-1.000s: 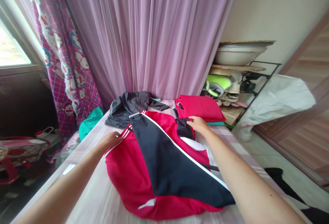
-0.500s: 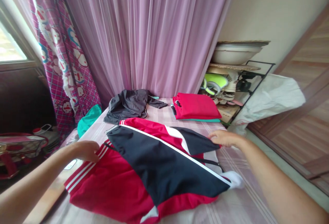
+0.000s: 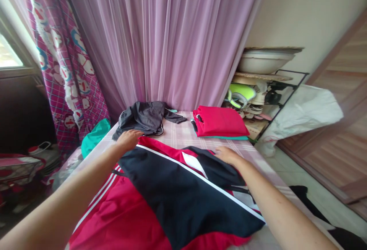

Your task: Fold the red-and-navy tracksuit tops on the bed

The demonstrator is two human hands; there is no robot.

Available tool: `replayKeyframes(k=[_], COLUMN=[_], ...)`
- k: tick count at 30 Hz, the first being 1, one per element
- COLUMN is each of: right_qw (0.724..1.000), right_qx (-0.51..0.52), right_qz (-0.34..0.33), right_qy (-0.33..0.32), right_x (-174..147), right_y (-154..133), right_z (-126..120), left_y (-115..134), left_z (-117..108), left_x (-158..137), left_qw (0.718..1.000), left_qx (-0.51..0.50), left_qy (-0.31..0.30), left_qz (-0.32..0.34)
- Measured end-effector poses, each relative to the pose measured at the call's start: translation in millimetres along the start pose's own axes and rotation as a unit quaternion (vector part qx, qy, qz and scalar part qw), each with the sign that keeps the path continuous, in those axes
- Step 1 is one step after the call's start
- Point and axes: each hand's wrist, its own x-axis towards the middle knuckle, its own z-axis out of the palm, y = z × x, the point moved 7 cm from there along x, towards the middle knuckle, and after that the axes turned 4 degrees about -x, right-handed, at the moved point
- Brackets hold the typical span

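A red and navy track jacket (image 3: 183,192) with white stripes lies spread on the plaid bed cover in front of me. At its far left edge, my left hand (image 3: 130,141) has its fingers closed on the fabric, covering the striped end there. My right hand (image 3: 229,155) is on the far right part, its fingers bent over the navy cloth; the fingertips are partly hidden. Just beyond my left hand lies a crumpled dark grey garment (image 3: 146,117) with white piping. A folded red stack (image 3: 220,122) with teal cloth beneath sits past my right hand.
Teal cloth (image 3: 96,137) hangs at the bed's left edge. Purple curtains (image 3: 177,43) close off the far side. To the right stand a rack (image 3: 282,108) with shoes and a basin (image 3: 266,60), a white bag (image 3: 312,108), and black cloth (image 3: 304,200) low down.
My left hand has moved away from me and right, from the striped hem to the jacket's far edge. My right hand has shifted left along the navy part. The view has moved slightly.
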Motion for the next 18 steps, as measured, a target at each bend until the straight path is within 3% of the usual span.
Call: replayKeyframes(k=[4,6,8,11,14,16,18], right_qw=[0.993,0.983,0.965,0.914,0.859,0.825,0.770], right_qx=[0.054,0.114,0.214,0.391,0.502,0.549,0.589], right_qz=[-0.103,-0.146,-0.146,-0.108,-0.098,-0.127,-0.182], right_qy=[-0.030,-0.002,0.034,0.010,-0.022,0.040,0.163], right_x=[-18.7,-31.3,-44.5,-64.8,-78.4,-75.0,-62.5], right_y=[-12.1,-16.3,-13.8,-8.9,-14.5,-20.5,-24.6], right_z=[5.4,-6.4,-23.2,-42.7,-69.6,-104.3,-149.2], left_y=[11.0,12.1,11.3,2.8,-18.2,-34.4,-47.2], left_z=[20.4,22.6,18.2,-1.3,-26.0,-38.9,-50.1], left_x=[12.4,7.7,-3.4,-23.5,-34.3,-33.5,-27.1], left_qw=[0.998,0.997,0.995,0.991,0.982,0.967,0.956], left_qx=[0.031,0.028,0.002,-0.052,-0.139,-0.210,-0.251], left_qy=[-0.028,-0.051,-0.077,-0.101,-0.122,-0.146,-0.149], left_qz=[0.039,0.056,0.068,0.065,0.031,0.007,-0.006])
